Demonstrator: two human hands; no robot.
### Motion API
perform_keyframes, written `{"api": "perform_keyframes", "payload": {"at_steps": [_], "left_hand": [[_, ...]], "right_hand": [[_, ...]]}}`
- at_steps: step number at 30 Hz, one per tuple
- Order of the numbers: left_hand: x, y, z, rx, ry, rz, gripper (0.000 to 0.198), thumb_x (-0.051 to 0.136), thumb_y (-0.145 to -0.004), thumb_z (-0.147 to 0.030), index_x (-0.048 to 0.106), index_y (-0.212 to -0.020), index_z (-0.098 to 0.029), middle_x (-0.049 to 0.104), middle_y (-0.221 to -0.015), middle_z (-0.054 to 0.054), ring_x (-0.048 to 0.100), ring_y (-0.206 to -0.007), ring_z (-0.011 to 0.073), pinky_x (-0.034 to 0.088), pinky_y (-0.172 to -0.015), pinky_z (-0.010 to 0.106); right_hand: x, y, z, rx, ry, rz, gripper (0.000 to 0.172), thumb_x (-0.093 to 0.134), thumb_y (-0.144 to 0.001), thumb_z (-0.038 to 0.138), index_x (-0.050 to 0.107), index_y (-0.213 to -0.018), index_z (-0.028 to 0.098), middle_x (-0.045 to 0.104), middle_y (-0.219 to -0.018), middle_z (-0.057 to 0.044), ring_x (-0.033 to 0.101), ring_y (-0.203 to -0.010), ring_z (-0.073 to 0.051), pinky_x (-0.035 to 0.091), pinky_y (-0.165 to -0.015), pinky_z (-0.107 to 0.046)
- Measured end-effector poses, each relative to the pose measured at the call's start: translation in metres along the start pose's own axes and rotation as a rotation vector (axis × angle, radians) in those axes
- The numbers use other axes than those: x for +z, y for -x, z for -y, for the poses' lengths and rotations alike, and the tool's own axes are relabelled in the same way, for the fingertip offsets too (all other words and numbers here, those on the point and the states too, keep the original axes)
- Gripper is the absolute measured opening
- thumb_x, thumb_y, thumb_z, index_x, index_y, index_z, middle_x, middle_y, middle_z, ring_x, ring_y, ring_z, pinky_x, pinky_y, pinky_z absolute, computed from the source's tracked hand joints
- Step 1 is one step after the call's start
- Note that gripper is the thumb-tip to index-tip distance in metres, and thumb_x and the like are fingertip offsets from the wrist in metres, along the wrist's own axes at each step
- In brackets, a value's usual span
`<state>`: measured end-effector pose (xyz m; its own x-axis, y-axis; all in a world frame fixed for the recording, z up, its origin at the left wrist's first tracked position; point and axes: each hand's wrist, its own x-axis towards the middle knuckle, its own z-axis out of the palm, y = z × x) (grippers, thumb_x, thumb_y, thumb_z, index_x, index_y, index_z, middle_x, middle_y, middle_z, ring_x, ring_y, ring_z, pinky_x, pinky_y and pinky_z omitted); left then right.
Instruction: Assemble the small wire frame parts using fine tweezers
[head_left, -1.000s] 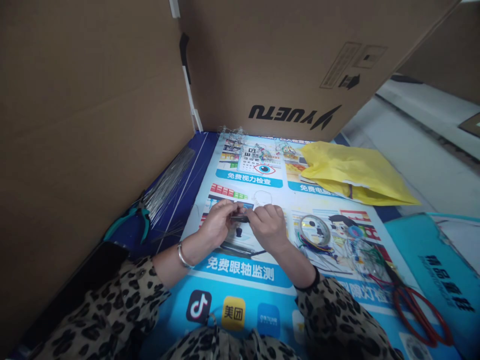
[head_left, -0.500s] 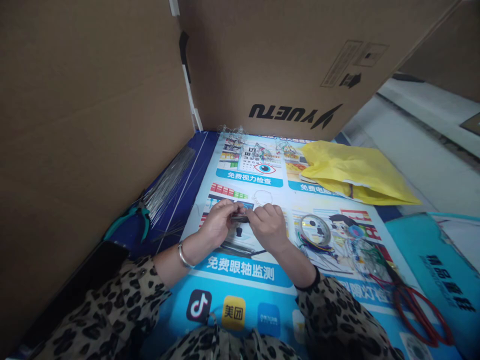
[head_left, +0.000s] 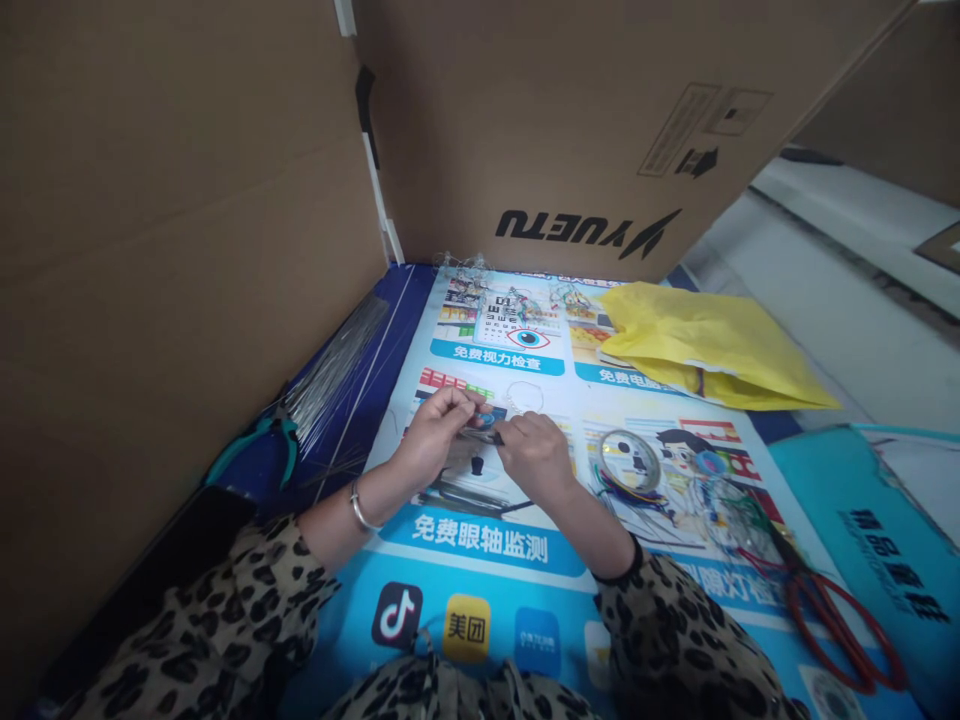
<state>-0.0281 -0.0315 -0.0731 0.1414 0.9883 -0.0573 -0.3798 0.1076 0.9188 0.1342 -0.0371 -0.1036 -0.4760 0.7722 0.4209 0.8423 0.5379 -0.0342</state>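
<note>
The left hand [head_left: 433, 438] and right hand [head_left: 536, 455] were together, both pinching a small dark metal piece [head_left: 480, 433] just above the printed blue poster [head_left: 495, 545]; gripping close to the fingertips, wrists low and braced, probably suited such fine work.

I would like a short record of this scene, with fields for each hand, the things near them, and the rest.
Left hand: pinches one end of a small dark piece
Right hand: grips its other end
Surface: printed blue poster
Near left: bundle of thin metal wires, teal-handled pliers
Near right: tangle of coloured wires, red-handled scissors, yellow bag
Around: cardboard walls
</note>
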Motion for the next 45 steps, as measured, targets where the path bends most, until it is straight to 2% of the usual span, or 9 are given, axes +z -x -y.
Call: {"api": "perform_keyframes", "payload": {"at_steps": [7,10,13,18,23,28,35,40,45], "left_hand": [[-0.011,-0.006,-0.007,0.179,-0.261,0.304,0.016,0.056,-0.078,-0.029,0.052,-0.071,-0.015,0.059,-0.088,0.007,0.055,-0.086,0.0165,0.041,-0.079,0.030],[-0.013,-0.007,-0.008,0.194,-0.313,0.343,0.015,0.056,-0.078,-0.030,0.053,-0.072,-0.016,0.058,-0.087,0.006,0.055,-0.084,0.0164,0.041,-0.079,0.030],[-0.015,-0.008,-0.007,0.212,-0.329,0.302,0.015,0.053,-0.079,-0.028,0.053,-0.071,-0.016,0.058,-0.085,0.005,0.056,-0.084,0.0162,0.041,-0.079,0.030],[-0.020,-0.014,-0.006,0.204,-0.322,0.141,0.016,0.051,-0.080,-0.026,0.052,-0.069,-0.015,0.059,-0.081,0.005,0.055,-0.079,0.0149,0.040,-0.073,0.028],[-0.022,-0.017,-0.006,0.131,-0.404,0.197,0.016,0.053,-0.079,-0.029,0.055,-0.071,-0.015,0.058,-0.076,0.003,0.052,-0.072,0.0132,0.040,-0.068,0.025],[-0.021,-0.016,-0.001,0.110,-0.513,0.274,0.015,0.057,-0.075,-0.030,0.058,-0.069,-0.016,0.054,-0.066,0.000,0.048,-0.061,0.0111,0.038,-0.060,0.023],[-0.020,-0.014,0.001,0.168,-0.663,0.314,0.018,0.055,-0.077,-0.032,0.058,-0.071,-0.015,0.054,-0.069,0.000,0.048,-0.064,0.0104,0.038,-0.063,0.024],[-0.030,-0.022,-0.014,0.206,-0.742,0.239,0.022,0.047,-0.082,-0.034,0.056,-0.088,-0.015,0.058,-0.082,0.002,0.052,-0.077,0.0126,0.041,-0.071,0.025],[-0.052,-0.031,-0.023,0.267,-1.129,0.113,0.019,0.046,-0.082,-0.031,0.058,-0.082,-0.016,0.057,-0.079,0.002,0.052,-0.075,0.0138,0.040,-0.069,0.026]], "right_hand": [[-0.006,-0.005,0.004,0.126,-0.177,0.334,0.015,0.052,-0.081,0.032,0.063,-0.078,0.021,0.066,-0.077,-0.002,0.057,-0.071,-0.014,0.034,-0.059,-0.024],[-0.005,-0.006,0.004,0.120,-0.208,0.366,0.018,0.052,-0.082,0.035,0.063,-0.078,0.021,0.066,-0.077,-0.002,0.057,-0.071,-0.014,0.034,-0.059,-0.023],[0.001,-0.004,0.001,0.086,-0.197,0.294,0.012,0.053,-0.080,0.027,0.063,-0.080,0.019,0.065,-0.079,-0.004,0.056,-0.075,-0.015,0.037,-0.067,-0.025],[0.011,-0.001,-0.007,0.080,-0.307,0.133,0.013,0.051,-0.078,0.020,0.064,-0.084,0.019,0.064,-0.077,-0.003,0.055,-0.078,-0.016,0.039,-0.073,-0.028],[0.007,-0.004,-0.012,0.354,-0.614,-0.070,0.022,0.049,-0.082,0.033,0.063,-0.088,0.017,0.064,-0.078,-0.004,0.057,-0.073,-0.015,0.043,-0.066,-0.025],[-0.001,-0.007,-0.008,0.434,-0.857,-0.093,0.024,0.051,-0.081,0.036,0.062,-0.093,0.019,0.065,-0.084,-0.002,0.059,-0.075,-0.014,0.044,-0.069,-0.024],[0.001,-0.008,-0.002,0.378,-0.828,-0.085,0.022,0.050,-0.081,0.038,0.060,-0.075,0.018,0.057,-0.066,0.001,0.050,-0.060,-0.011,0.041,-0.060,-0.023],[0.007,-0.008,-0.003,0.395,-0.764,-0.150,0.020,0.049,-0.082,0.036,0.058,-0.075,0.019,0.056,-0.069,-0.001,0.051,-0.065,-0.013,0.041,-0.062,-0.025],[0.013,-0.008,-0.006,0.286,-0.762,-0.210,0.014,0.049,-0.083,0.031,0.059,-0.082,0.020,0.058,-0.076,-0.003,0.054,-0.075,-0.015,0.044,-0.068,-0.029]]}}
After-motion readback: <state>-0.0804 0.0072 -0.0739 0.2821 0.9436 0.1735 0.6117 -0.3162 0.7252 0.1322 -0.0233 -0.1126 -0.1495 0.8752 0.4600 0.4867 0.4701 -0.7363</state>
